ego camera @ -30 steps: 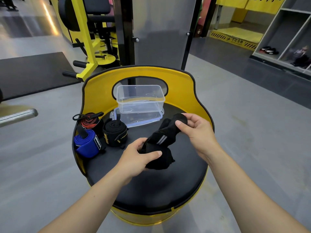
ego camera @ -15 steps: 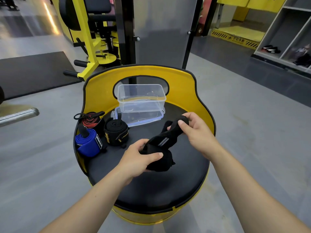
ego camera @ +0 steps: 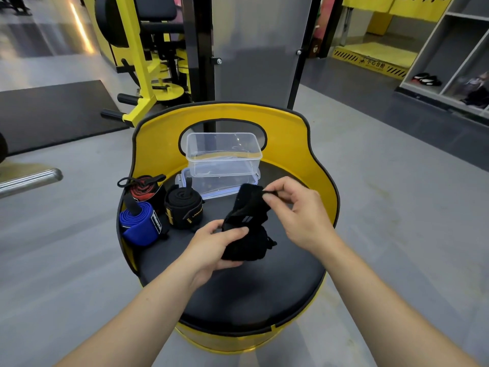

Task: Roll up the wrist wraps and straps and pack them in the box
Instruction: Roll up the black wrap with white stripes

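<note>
Round black-padded stool with yellow back serves as my table. Clear plastic box at the far side, sitting on its lid. Three rolled wraps at the left: blue, black, red-black. Loose black wrist wrap is mid-stool, held up off the pad — my left hand grips its bunched lower end, my right hand fingers pinch its upper end.

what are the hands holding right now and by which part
Both hold one black wrist wrap: the left hand grips its bunched lower part, the right hand pinches the thin loop at its upper end.
</note>
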Demonstrator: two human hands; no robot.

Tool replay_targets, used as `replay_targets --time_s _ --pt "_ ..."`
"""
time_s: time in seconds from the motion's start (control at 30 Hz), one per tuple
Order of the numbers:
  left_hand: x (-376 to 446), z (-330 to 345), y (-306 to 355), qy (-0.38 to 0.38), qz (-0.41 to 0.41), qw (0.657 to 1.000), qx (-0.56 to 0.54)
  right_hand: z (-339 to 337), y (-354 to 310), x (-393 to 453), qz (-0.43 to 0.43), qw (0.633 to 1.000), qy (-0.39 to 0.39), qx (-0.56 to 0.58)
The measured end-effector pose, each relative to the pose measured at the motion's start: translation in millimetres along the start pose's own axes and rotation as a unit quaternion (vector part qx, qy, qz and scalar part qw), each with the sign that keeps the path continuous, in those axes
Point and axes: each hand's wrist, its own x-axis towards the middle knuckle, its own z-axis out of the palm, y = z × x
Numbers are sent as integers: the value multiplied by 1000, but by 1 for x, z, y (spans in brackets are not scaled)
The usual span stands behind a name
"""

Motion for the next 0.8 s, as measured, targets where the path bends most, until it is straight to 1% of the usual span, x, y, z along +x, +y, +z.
replay_targets --time_s 0.07,0.17,0.27,0.37,0.43,0.5,0.57,0.67,0.8 --pt "3 -2 7 14 -5 999 -37 10 0 -10 -54 998 -19 -21" --pt "5 -6 17 42 -29 993 -103 29 13 -31 -134 985 -61 -92" --pt "-4 -6 25 28 -78 981 -177 42 30 -45 -192 972 -49 -124" --pt "-9 -10 31 -5 -93 968 -233 43 35 -48 -182 976 -34 -117" --pt "-9 -12 34 -11 -93 966 -242 40 33 -48 -149 984 -30 -96" --pt "-10 -9 35 -2 -87 965 -245 38 32 -47 -145 986 -20 -84" --pt "-10 -4 35 17 -80 965 -250 39 32 -46 -175 980 0 -95" --pt "-11 3 33 39 -87 958 -271 44 40 -46 -242 961 11 -132" --pt "-11 4 33 31 -106 952 -285 47 56 -47 -300 929 22 -216"
